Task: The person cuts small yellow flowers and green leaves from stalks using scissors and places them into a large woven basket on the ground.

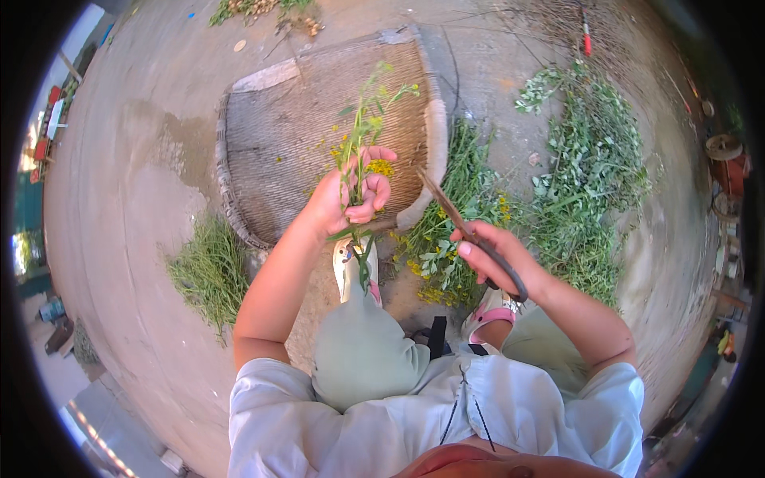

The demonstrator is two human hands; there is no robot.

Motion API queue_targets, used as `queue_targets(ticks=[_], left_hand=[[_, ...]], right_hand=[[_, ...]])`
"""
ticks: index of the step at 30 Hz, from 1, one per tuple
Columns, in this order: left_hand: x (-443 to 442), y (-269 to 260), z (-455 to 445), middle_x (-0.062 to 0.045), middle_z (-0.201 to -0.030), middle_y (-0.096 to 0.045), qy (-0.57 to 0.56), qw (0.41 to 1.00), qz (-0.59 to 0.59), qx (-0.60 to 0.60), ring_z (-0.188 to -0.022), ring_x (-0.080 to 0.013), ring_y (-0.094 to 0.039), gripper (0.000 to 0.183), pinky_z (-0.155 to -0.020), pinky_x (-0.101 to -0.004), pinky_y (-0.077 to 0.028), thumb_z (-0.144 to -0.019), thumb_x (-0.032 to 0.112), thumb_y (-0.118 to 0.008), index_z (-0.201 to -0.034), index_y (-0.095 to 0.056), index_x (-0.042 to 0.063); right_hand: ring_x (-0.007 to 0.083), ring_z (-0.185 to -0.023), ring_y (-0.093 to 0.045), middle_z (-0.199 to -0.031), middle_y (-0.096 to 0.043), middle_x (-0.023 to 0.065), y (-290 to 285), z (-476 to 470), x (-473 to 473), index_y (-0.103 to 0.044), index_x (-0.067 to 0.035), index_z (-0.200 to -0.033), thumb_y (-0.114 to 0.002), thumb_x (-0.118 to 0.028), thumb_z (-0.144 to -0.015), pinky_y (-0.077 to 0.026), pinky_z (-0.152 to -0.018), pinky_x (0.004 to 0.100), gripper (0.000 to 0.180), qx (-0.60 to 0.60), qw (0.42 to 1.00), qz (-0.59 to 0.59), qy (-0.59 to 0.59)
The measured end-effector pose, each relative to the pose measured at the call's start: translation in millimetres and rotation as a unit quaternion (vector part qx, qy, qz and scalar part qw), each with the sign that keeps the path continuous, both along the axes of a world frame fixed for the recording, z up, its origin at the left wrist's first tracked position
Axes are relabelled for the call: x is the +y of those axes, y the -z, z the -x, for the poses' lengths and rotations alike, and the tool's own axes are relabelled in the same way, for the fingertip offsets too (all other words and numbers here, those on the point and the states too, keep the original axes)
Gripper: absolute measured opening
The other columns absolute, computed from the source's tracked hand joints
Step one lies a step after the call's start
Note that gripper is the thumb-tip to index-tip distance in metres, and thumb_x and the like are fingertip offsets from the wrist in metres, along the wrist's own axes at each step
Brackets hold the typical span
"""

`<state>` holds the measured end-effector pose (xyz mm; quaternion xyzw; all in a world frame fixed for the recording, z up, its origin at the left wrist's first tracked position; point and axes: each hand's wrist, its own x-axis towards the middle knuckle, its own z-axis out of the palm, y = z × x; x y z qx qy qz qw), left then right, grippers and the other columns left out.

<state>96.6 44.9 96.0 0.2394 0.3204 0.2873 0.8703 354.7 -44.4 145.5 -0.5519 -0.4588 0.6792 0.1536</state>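
My left hand (352, 191) grips a leafy green stem (364, 128) with small yellow-green tips, held upright over the near part of a woven wicker winnowing basket (275, 143). A small cluster of yellow flowers (381, 168) shows by my left fingers; whether they hold it or it lies below, I cannot tell. In my right hand (499, 254) is a pair of dark, rusty scissors (457, 218), its blades pointing up and left toward the basket's right rim. The blades look closed and stand apart from the stem. Scattered yellow bits lie in the basket.
Yellow-flowered cut plants (466, 179) lie right of the basket, with a larger leafy heap (588, 161) beyond. Thin green stems (209, 272) are piled at left. A red-handled tool (587, 42) lies by dry twigs (609, 30). My shoe (343, 269) is near the basket.
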Motion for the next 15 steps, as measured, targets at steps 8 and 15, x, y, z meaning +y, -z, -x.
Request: queue_targets(ticks=[8,15], left_hand=[[-12.8,65.6,40.6,-0.007,-0.047,-0.043,-0.025,0.989,0.006,-0.143,-0.03,-0.0064,-0.025,0.071,-0.029,-0.0198,-0.02,-0.088,0.061,-0.031,-0.139,-0.025,0.011],[-14.0,56.8,62.3,-0.005,-0.045,-0.044,0.014,0.998,-0.048,0.027,-0.03,-0.0067,-0.028,0.083,-0.032,-0.0199,-0.022,-0.085,0.067,-0.029,-0.14,-0.02,0.007]], right_hand=[[0.0034,-0.061,-0.041,-0.068,-0.049,-0.0048,38.6,69.0,15.2,-0.056,-0.003,-0.098,-0.062,-0.021,-0.086,-0.037,-0.055,0.02,0.022,-0.069,0.992,-0.074,-0.069],[0.003,-0.062,-0.042,-0.069,-0.05,-0.0046,48.8,83.2,25.3,-0.057,-0.002,-0.096,-0.06,-0.025,-0.087,-0.036,-0.055,0.0196,0.024,-0.043,0.99,0.005,-0.131]])
